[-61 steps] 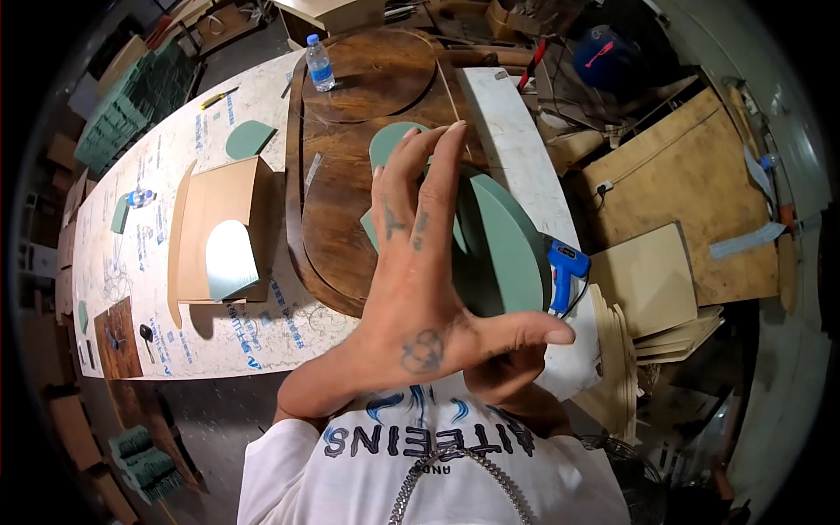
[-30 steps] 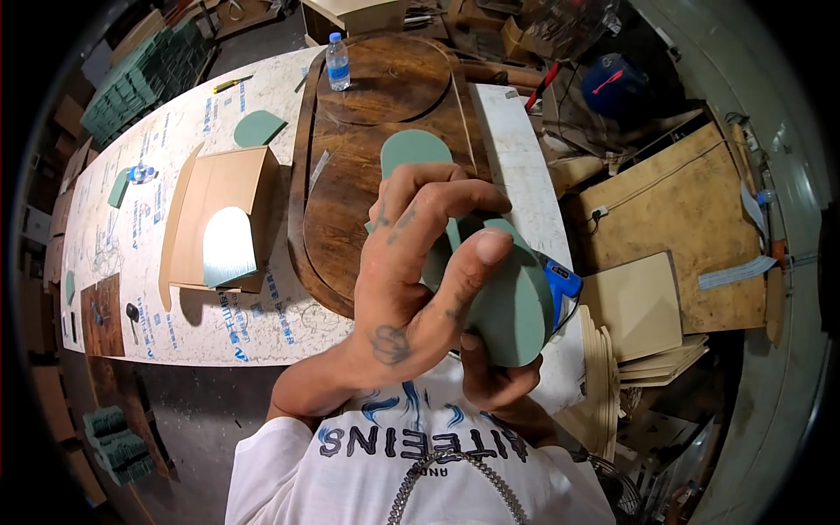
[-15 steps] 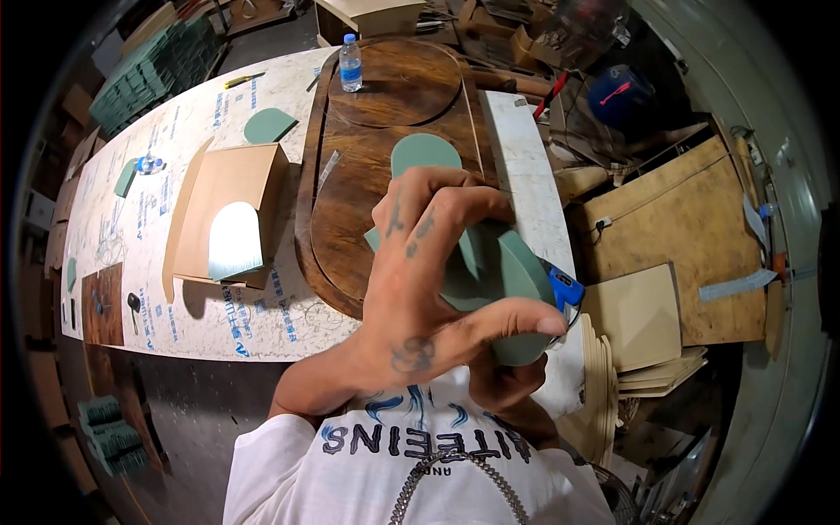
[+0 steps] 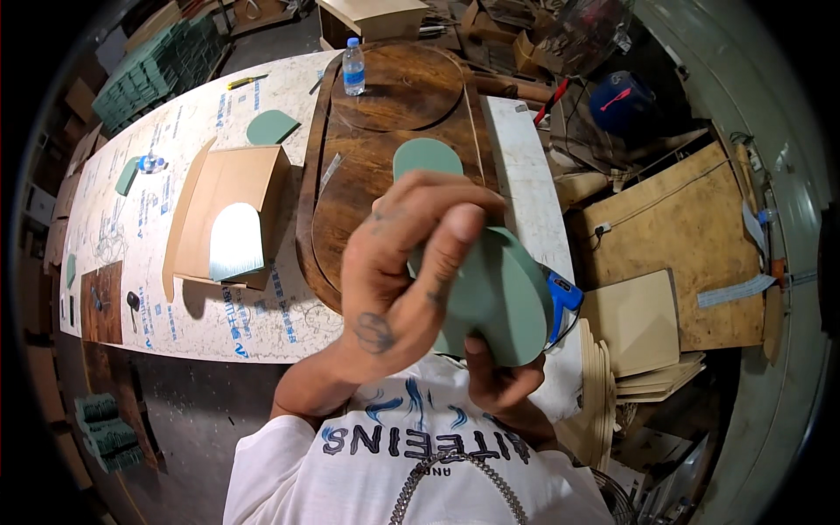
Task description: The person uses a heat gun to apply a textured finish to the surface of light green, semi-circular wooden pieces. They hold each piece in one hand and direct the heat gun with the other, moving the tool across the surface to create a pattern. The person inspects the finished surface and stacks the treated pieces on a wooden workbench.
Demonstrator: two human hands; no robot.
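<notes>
Green piece [image 4: 503, 306]; upper-left part hidden behind left hand [image 4: 394, 271]

Room opens beyond the green panel [image 4: 427, 157], with 1 bottle [image 4: 353, 72] obstructing left.

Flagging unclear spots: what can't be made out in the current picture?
Head view: finger ends of the left hand, thumb aside, behind the hand itself.
Head view: some finger ends of the right hand, behind the held green piece.
Head view: part of the blue tool, behind that same piece.
Head view: near end of the flat green piece, behind the left hand.
</notes>
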